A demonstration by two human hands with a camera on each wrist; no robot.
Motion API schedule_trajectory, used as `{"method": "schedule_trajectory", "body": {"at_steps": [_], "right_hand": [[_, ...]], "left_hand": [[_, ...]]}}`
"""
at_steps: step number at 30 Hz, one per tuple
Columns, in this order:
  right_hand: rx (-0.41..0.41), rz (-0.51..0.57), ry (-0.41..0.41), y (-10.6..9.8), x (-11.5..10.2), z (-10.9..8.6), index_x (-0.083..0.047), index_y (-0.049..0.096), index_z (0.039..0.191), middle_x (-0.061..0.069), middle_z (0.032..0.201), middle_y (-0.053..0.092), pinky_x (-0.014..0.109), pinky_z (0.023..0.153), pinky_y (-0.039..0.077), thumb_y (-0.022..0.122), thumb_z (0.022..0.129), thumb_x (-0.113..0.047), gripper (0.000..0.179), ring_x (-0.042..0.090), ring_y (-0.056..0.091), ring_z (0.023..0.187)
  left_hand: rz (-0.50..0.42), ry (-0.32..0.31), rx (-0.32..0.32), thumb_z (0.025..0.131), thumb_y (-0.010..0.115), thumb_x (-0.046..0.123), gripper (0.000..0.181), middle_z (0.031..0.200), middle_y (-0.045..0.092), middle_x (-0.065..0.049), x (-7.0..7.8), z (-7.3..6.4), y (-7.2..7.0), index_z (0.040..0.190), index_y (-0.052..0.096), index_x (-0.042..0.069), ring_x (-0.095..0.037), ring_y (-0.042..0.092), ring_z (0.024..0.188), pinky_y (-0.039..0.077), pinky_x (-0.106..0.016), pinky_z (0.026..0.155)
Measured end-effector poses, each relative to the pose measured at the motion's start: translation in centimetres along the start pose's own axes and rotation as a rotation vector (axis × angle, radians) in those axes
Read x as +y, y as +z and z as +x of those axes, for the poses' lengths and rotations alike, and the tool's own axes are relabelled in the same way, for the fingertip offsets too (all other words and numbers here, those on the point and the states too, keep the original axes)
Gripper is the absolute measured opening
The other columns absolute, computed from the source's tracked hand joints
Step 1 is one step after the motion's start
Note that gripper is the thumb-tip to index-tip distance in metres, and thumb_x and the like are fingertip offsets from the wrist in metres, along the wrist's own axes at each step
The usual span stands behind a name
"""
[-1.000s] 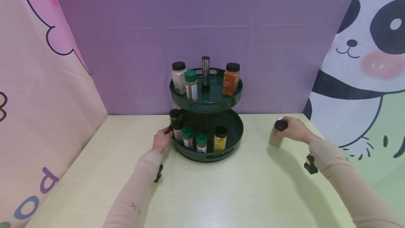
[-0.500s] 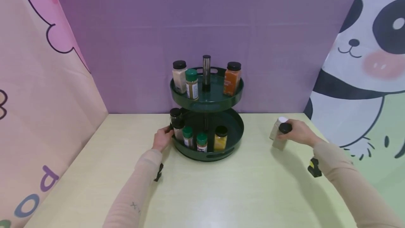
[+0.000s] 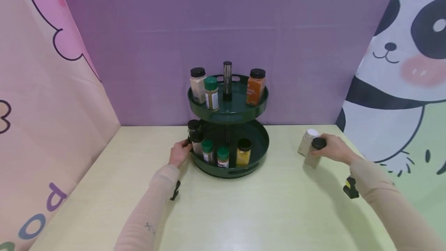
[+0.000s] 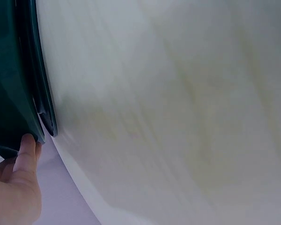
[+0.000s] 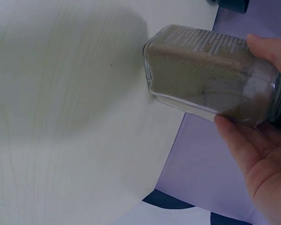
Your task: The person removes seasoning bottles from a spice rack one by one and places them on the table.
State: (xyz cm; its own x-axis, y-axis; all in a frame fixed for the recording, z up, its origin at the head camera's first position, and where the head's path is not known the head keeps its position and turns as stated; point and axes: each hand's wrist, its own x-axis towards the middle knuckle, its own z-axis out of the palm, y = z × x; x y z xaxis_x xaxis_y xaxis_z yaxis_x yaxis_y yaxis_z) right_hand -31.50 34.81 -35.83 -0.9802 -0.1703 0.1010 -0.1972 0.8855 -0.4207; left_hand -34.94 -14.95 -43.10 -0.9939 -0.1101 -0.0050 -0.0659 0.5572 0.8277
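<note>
My right hand (image 3: pixel 335 149) holds a clear spice jar (image 3: pixel 313 158) with a black lid by its upper part, just above the table at right. In the right wrist view, fingers and thumb span the jar (image 5: pixel 210 75), filled with brownish powder; print shows on one side. Beside it stands a white-capped jar (image 3: pixel 308 142). At the left, my left hand (image 3: pixel 179 153) pinches the rim of a dark green two-tier spice rack (image 3: pixel 228 117). The left wrist view shows a finger over that rim (image 4: pixel 25 93); the other fingers are partly hidden.
On the upper tier stand a pale jar (image 3: pixel 198 86), a green-capped jar (image 3: pixel 211 94) and an orange jar (image 3: pixel 256 87). The lower tier holds several jars, including a yellow one (image 3: pixel 243 153). A purple backdrop (image 3: pixel 156 69) hangs behind the table (image 3: pixel 240 212).
My right hand has moved the black-lidded jar slightly right and nearer, uncovering more of the white-capped jar behind it. The left hand keeps its place at the rack.
</note>
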Motion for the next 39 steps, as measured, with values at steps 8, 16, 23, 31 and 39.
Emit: {"method": "schedule_trajectory", "body": {"at_steps": [8,16,23,31,39], "right_hand": [[-0.023,0.006,0.016,0.1,0.2,-0.2,0.013,0.054,0.107,0.03,0.102,0.06,0.053,0.082,0.046,0.078,0.068,-0.033,0.065,0.041,0.058,0.093],[-0.048,-0.002,0.038,0.1,0.4,-0.5,0.013,0.053,0.106,0.03,0.101,0.06,0.053,0.08,0.046,0.078,0.069,-0.035,0.065,0.043,0.058,0.093],[-0.037,-0.001,0.035,0.2,0.7,-0.7,0.012,0.054,0.104,0.028,0.098,0.062,0.051,0.079,0.048,0.078,0.068,-0.034,0.063,0.039,0.059,0.09],[-0.022,-0.006,0.031,0.3,1.2,-1.0,0.011,0.055,0.101,0.024,0.093,0.063,0.047,0.075,0.049,0.079,0.067,-0.033,0.061,0.034,0.06,0.085],[-0.027,-0.003,0.048,0.3,1.4,-1.1,0.012,0.054,0.104,0.027,0.096,0.062,0.05,0.077,0.048,0.078,0.068,-0.034,0.063,0.038,0.059,0.088]], "left_hand": [[-0.004,0.005,0.018,0.093,0.044,0.022,0.044,0.128,0.052,-0.021,-0.2,-0.1,0.0,0.131,0.048,0.0,-0.034,0.051,0.115,0.041,-0.045,0.097],[0.018,0.03,0.043,0.092,0.046,0.02,0.042,0.124,0.055,-0.021,-0.3,0.1,0.2,0.128,0.05,-0.001,-0.035,0.052,0.115,0.042,-0.044,0.097],[-0.023,0.036,0.04,0.093,0.048,0.025,0.041,0.122,0.058,-0.018,-1.0,1.1,0.4,0.127,0.054,0.003,-0.031,0.055,0.112,0.045,-0.04,0.093],[-0.014,0.008,0.019,0.093,0.046,0.021,0.042,0.126,0.054,-0.02,-0.5,0.6,0.3,0.129,0.05,0.0,-0.034,0.051,0.117,0.041,-0.043,0.099],[-0.005,0.019,0.03,0.092,0.046,0.022,0.043,0.126,0.055,-0.02,-0.4,0.3,0.2,0.128,0.051,0.0,-0.035,0.05,0.117,0.041,-0.044,0.098]]}}
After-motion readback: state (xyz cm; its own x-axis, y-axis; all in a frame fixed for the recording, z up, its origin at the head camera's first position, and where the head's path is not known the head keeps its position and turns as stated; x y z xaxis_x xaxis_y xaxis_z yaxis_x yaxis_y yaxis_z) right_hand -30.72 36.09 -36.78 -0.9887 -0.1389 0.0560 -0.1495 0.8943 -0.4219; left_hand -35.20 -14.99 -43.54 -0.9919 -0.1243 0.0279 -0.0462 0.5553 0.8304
